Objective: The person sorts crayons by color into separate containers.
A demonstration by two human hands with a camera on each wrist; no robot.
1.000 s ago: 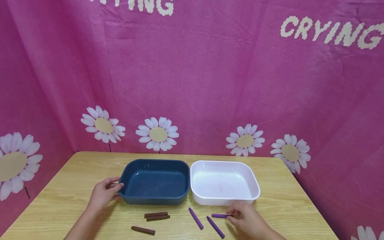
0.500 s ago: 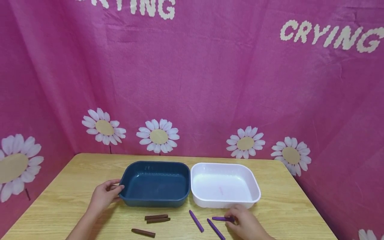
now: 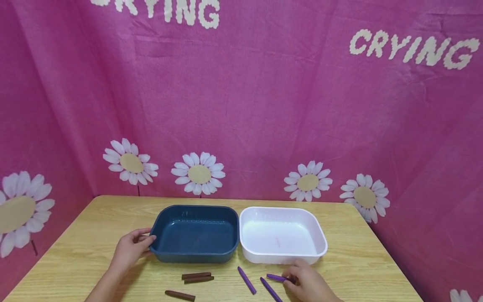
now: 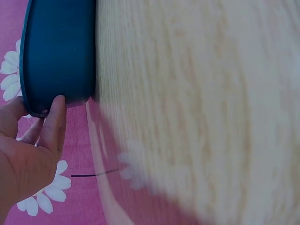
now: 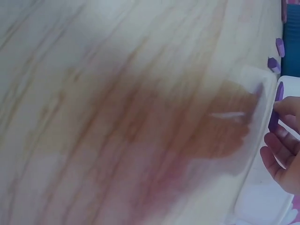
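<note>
My left hand [image 3: 128,251] holds the left end of a dark blue plastic tray [image 3: 194,257], thumb at the rim and fingers along the outer wall. In the left wrist view the fingers [image 4: 57,115] lie against that wall. In front of a white tray [image 3: 283,257], my right hand [image 3: 307,282] pinches the right end of a purple crayon [image 3: 275,277] between thumb and fingers. The right wrist view shows this crayon [image 5: 273,123] in the fingertips. Two more purple crayons, one upright-slanted [image 3: 247,280] and one nearer the hand, lie to its left.
Both trays stand side by side on a wooden table [image 3: 351,251], nothing inside them but a faint pinkish mark in the white one. Several brown crayons [image 3: 198,279] lie in front of the blue tray. A pink curtain [image 3: 256,105] with daisies hangs behind and at the sides.
The right hand has shifted slightly left and closed further round the crayon's end, and the crayon has turned a little. My left hand stays on the blue tray. The head view has tilted slightly up.
</note>
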